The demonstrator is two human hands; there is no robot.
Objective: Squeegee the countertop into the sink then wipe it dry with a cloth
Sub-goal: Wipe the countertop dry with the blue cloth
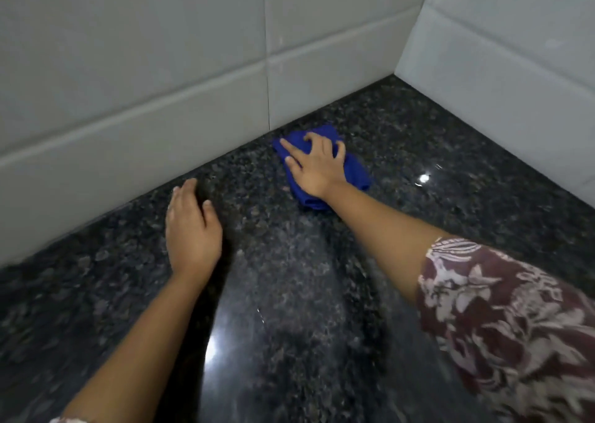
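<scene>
A blue cloth (355, 173) lies bunched on the dark speckled granite countertop (434, 152), close to the back wall. My right hand (314, 165) presses down on the cloth with fingers spread and gripping it. My left hand (193, 229) rests flat on the countertop to the left, palm down, holding nothing. No sink or squeegee is in view.
A white tiled wall (161, 84) runs along the back of the countertop. A second tiled wall (515, 68) closes the right side, forming a corner at the upper right. Light glints off the glossy stone.
</scene>
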